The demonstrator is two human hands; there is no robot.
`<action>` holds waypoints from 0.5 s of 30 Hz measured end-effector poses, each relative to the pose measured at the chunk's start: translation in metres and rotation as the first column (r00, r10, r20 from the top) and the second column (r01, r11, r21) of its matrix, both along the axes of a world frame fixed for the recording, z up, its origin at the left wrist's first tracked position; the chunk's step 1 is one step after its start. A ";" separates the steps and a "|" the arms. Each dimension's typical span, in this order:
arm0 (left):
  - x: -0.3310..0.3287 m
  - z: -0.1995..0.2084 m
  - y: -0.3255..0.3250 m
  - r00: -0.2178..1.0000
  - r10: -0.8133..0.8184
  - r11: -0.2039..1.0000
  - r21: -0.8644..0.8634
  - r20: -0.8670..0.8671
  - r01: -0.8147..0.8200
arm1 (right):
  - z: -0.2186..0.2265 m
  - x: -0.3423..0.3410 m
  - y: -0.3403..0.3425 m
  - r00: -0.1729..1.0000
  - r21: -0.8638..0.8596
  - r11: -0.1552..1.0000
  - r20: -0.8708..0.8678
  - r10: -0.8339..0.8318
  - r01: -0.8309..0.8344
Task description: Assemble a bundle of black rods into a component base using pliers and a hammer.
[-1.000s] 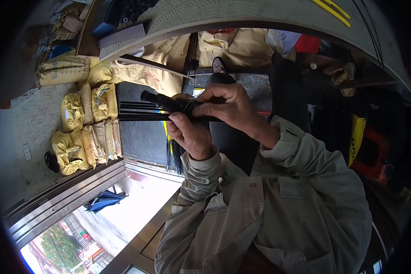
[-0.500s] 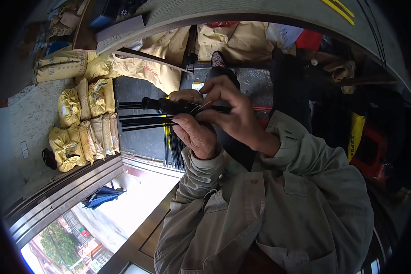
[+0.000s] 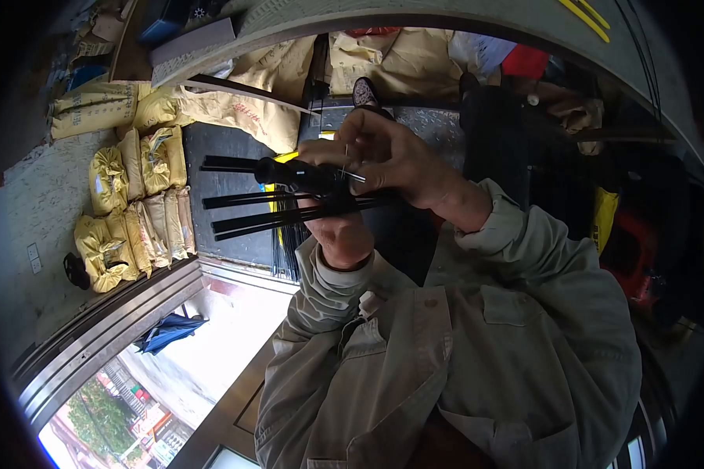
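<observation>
My left hand (image 3: 343, 234) is closed around a bundle of long thin black strips (image 3: 250, 211) that fan out to the left. A thicker black cylindrical handle (image 3: 283, 170) sticks out to the left above them, at the fingers of both hands. My right hand (image 3: 395, 156) comes in from the right and pinches at the top of the bundle, where a thin pale wire (image 3: 350, 173) shows. Both arms wear pale khaki sleeves. What the palms cover is hidden.
Yellow sacks (image 3: 137, 207) lie stacked at left beside a dark mat (image 3: 227, 148). Larger tan sacks (image 3: 250, 102) sit behind. A folded blue umbrella (image 3: 168, 332) lies by a metal door track (image 3: 109, 328). A red object (image 3: 630, 250) is at right.
The black strips have spread apart into a fan. My right hand's fingers have shifted over the top of the bundle.
</observation>
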State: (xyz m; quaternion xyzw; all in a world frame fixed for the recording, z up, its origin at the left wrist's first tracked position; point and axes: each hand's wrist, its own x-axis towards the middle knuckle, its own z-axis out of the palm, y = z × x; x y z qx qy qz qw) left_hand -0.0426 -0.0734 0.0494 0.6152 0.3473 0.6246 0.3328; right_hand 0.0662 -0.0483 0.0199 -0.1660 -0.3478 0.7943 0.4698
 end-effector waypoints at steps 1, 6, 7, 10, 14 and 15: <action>-0.001 0.004 -0.001 0.992 -0.011 0.999 0.040 -0.129 0.016 | -0.002 0.001 0.000 0.999 -0.012 1.000 -0.032 0.007 -0.008; 0.011 -0.005 -0.001 0.980 -0.095 0.989 -0.125 -0.177 0.073 | -0.022 0.013 -0.002 0.998 0.022 0.999 -0.053 -0.046 0.047; 0.017 -0.003 0.000 0.982 -0.108 0.989 -0.117 -0.155 0.091 | -0.023 0.022 0.001 0.996 0.053 0.995 -0.033 -0.080 0.082; 0.031 0.009 0.002 0.954 -0.229 0.959 -0.211 -0.192 0.188 | 0.013 0.081 0.018 0.928 0.476 0.879 0.344 -0.144 -0.040; 0.031 0.010 0.005 0.940 -0.319 0.903 -0.338 -0.119 0.264 | 0.068 0.200 0.052 0.445 0.845 0.534 0.468 -0.763 0.026; 0.031 0.011 0.007 0.943 -0.312 0.906 -0.335 -0.115 0.259 | 0.069 0.227 0.059 0.200 0.872 0.489 0.483 -0.852 -0.021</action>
